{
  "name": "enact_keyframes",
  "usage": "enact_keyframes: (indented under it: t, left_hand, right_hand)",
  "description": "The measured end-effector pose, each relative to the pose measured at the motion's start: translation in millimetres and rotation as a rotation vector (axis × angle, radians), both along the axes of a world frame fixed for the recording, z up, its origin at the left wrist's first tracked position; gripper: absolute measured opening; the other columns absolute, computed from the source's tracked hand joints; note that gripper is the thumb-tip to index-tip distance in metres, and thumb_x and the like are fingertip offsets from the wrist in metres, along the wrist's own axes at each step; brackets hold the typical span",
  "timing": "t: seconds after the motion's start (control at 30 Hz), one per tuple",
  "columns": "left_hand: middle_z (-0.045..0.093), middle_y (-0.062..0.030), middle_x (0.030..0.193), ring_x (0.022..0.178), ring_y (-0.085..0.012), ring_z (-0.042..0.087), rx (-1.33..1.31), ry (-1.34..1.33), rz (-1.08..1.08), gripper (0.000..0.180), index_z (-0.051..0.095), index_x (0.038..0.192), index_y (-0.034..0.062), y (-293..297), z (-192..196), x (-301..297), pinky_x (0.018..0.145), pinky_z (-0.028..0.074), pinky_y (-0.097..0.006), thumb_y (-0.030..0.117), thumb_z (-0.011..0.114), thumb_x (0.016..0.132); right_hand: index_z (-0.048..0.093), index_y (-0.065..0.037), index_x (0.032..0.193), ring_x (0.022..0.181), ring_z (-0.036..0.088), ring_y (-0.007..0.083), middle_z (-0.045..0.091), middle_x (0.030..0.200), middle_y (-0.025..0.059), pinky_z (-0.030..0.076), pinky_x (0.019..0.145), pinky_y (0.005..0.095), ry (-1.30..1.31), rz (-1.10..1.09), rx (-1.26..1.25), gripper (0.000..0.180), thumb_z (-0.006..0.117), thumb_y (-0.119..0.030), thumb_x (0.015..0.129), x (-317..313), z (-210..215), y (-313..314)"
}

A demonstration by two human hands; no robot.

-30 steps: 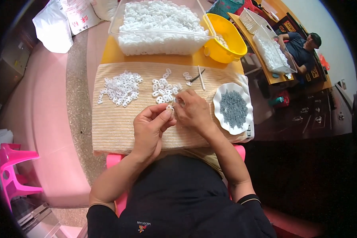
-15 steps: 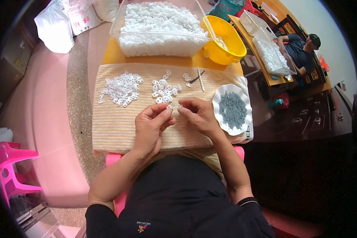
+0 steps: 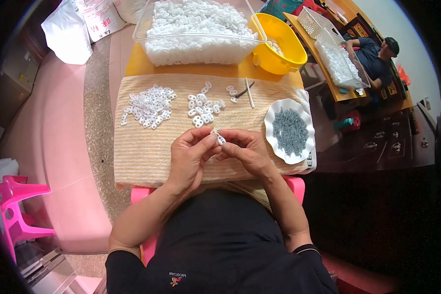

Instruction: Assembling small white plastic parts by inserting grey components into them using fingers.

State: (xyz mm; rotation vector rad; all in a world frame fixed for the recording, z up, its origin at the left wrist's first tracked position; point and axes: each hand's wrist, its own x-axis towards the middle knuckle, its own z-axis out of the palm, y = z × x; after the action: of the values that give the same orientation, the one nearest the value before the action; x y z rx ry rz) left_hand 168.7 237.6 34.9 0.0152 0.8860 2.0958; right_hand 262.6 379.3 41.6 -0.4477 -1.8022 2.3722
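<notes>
A small white plastic piece (image 3: 219, 138) sits pinched between the fingertips of both hands, just above the near half of the striped cloth (image 3: 147, 152). It lies at about 1 o'clock from the left hand (image 3: 191, 156) and at about 10 o'clock from the right hand (image 3: 245, 151). Both hands touch it, so neither is clearly nearer. It is too small to tell which way its long axis runs. The left hand's fingers are curled closed on it, thumb against forefinger; the right hand's fingertips close on it from the other side.

At 12 o'clock from the piece, close by, a loose cluster of white pieces (image 3: 203, 105) lies on the cloth, and a denser heap of white pieces (image 3: 149, 105) lies at 10 o'clock, further off. A thin white stick (image 3: 250, 93) and small dark pliers (image 3: 245, 89) lie at 1 o'clock. A white scalloped dish of small grey parts (image 3: 290, 130) sits at 3 o'clock, near the right hand.

Beyond the cloth, at 12 o'clock, stands a clear bin (image 3: 147, 29) full of white pieces, with a yellow tub (image 3: 284, 49) beside it at 1 o'clock. A pink stool (image 3: 14, 206) stands at 8 o'clock on the pink floor. Another person (image 3: 375, 54) sits at a far table at 2 o'clock.
</notes>
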Motion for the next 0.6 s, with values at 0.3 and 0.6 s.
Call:
enact_keyframes:
  t: [0.3,0.6]
  left_hand:
    - [0.064,-0.0087,0.086,0.075,-0.0148,0.064,-0.04,-0.002,0.004,0.017,0.06,0.103,-0.0002,2.2,-3.4,1.3,0.069,0.058,-0.026,0.002,0.063,0.087]
    - [0.066,-0.0094,0.088,0.075,-0.0166,0.065,-0.036,0.004,-0.033,0.017,0.06,0.103,0.0006,1.1,-5.5,4.1,0.069,0.057,-0.027,0.002,0.064,0.086]
  right_hand:
    - [0.06,0.006,0.113,0.084,0.065,0.0167,0.065,0.102,0.0122,0.055,0.073,0.0278,-0.038,-0.012,-0.012,0.026,0.062,-0.005,0.089,3.9,-0.2,1.5]
    - [0.062,0.005,0.106,0.079,0.065,0.0151,0.065,0.096,0.0088,0.052,0.074,0.0253,0.042,0.002,0.081,0.02,0.06,-0.003,0.088,5.6,1.1,3.3]
